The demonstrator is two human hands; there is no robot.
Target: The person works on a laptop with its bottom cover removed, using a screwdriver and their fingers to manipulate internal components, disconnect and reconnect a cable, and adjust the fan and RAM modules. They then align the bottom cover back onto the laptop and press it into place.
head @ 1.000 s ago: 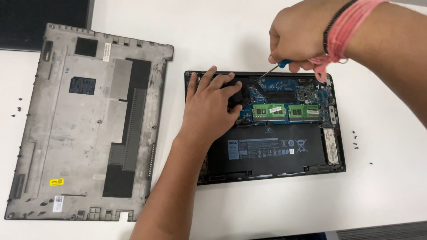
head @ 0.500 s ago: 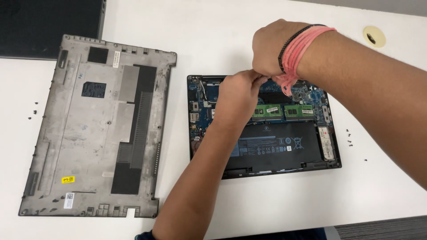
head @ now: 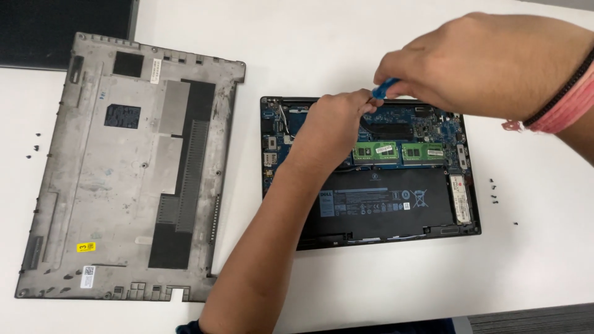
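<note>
A white surface [head: 346, 37] fills nearly the whole view, with a dark panel [head: 62, 31] at its far left corner and a strip of grey floor [head: 532, 315] at the near right. The largest thing on it is a grey laptop bottom cover [head: 124, 185], lying inner side up to the left, with black patches and small stickers along its near edge. Just right of it, apart by a narrow gap, lies the opened laptop base [head: 371, 173], its insides exposed: a black battery [head: 383, 207] across the near half, a blue circuit board [head: 427, 124] across the far half, and two green memory modules [head: 399, 151] side by side between them.

The left hand [head: 331, 130] rests on the far left part of the base, fingers curled down onto the board, holding nothing that can be made out. The right hand [head: 476, 62] hovers over the far edge, closed around a blue-handled screwdriver [head: 385, 88] whose handle pokes out just beside the left hand's knuckles; its tip is hidden. A black and pink band [head: 563, 99] circles the right wrist.

Small dark screws [head: 493, 190] lie loose to the right of the base, and a few more screws [head: 36, 147] left of the cover.
</note>
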